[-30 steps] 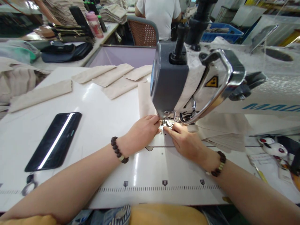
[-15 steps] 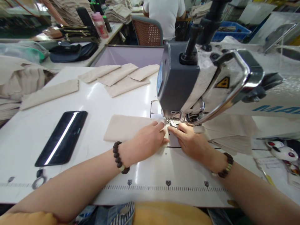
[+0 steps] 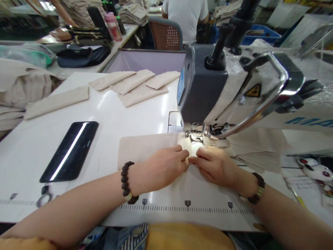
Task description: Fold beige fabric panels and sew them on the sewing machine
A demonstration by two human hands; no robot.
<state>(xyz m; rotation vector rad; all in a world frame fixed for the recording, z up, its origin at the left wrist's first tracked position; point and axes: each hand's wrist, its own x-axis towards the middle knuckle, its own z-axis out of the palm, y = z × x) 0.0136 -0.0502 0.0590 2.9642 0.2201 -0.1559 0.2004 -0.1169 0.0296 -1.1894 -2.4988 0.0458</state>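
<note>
A flat beige fabric piece [image 3: 147, 144] lies on the white sewing table, its right edge just in front of the presser foot [image 3: 196, 138] of the sewing machine [image 3: 204, 83]. My left hand [image 3: 162, 168] rests over the fabric's near right part, fingers curled and pinching its edge. Opposite it, my right hand [image 3: 218, 166] has thumb and forefinger closed on the same edge, the fingertips of both hands almost meeting. My fingers and left palm hide part of the cloth. Lamp light falls on the cloth by the needle area.
Folded beige pieces [image 3: 137, 85] lie at the back of the table. A black phone [image 3: 70, 151] lies at left, beside fabric stacks [image 3: 23, 83]. More layered cloth [image 3: 256, 152] sits right, under the machine arm. A person in a white shirt [image 3: 186, 19] sits beyond.
Both hands have drawn back towards me from the presser foot. The fabric's right edge has turned and come nearer with them, showing more of it beside the foot.
</note>
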